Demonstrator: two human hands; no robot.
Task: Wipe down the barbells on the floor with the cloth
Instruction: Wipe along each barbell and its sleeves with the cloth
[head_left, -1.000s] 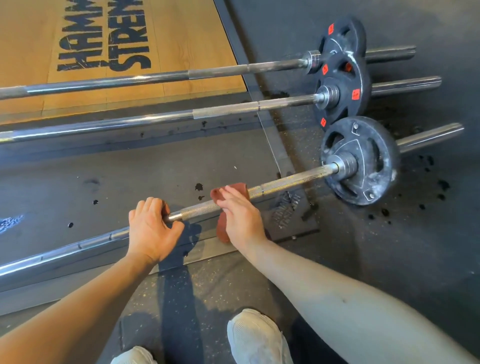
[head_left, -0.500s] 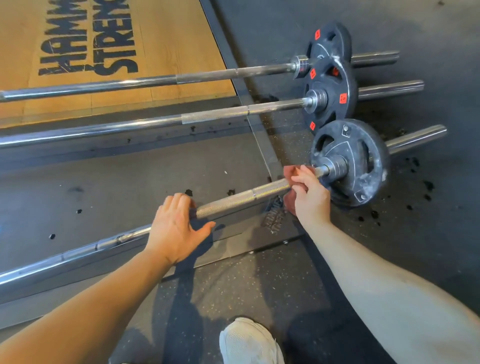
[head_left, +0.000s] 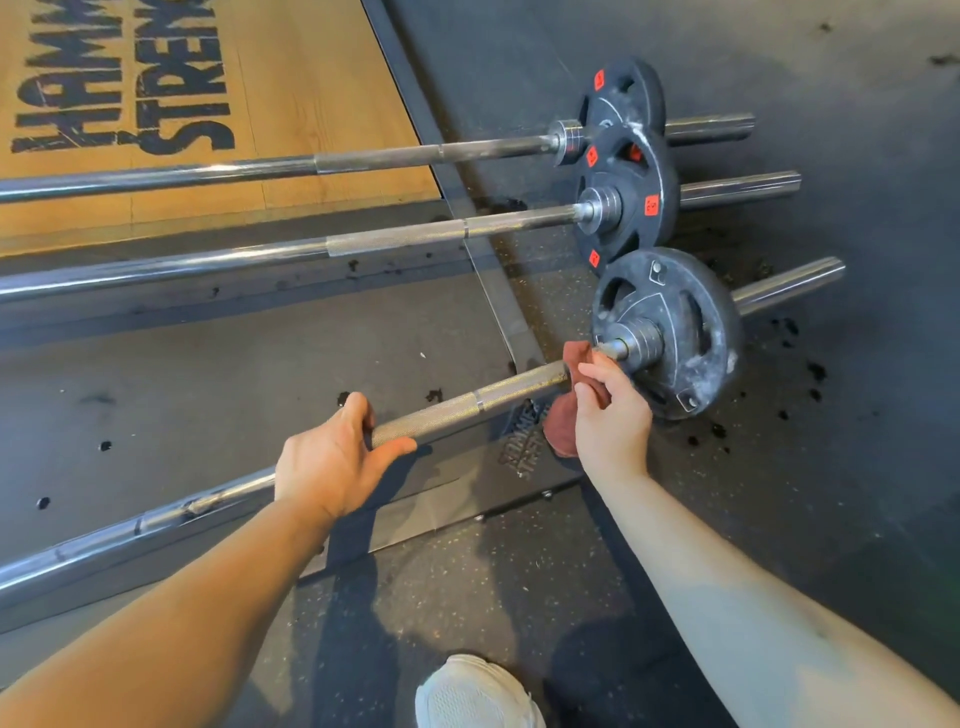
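Observation:
Three steel barbells lie side by side on the gym floor. The nearest barbell (head_left: 498, 392) runs from lower left to a black weight plate (head_left: 675, 327) at the right. My right hand (head_left: 610, 415) holds a reddish-brown cloth (head_left: 563, 431) wrapped over that bar, right beside the plate's collar. My left hand (head_left: 332, 460) grips the same bar further left, on its knurled section. The middle barbell (head_left: 395, 241) and the far barbell (head_left: 363, 158) lie beyond, untouched.
Black plates with red tags (head_left: 631, 202) sit on the two farther bars. A wooden lifting platform (head_left: 260, 93) with black lettering lies at the back left, framed in metal (head_left: 498, 312). Dark rubber flooring (head_left: 779, 467) spreads right. My white shoe (head_left: 475, 693) stands at the bottom.
My right hand has slid the cloth rightward along the nearest bar up to the plate's collar. My left hand has also shifted right along the bar. The view has followed.

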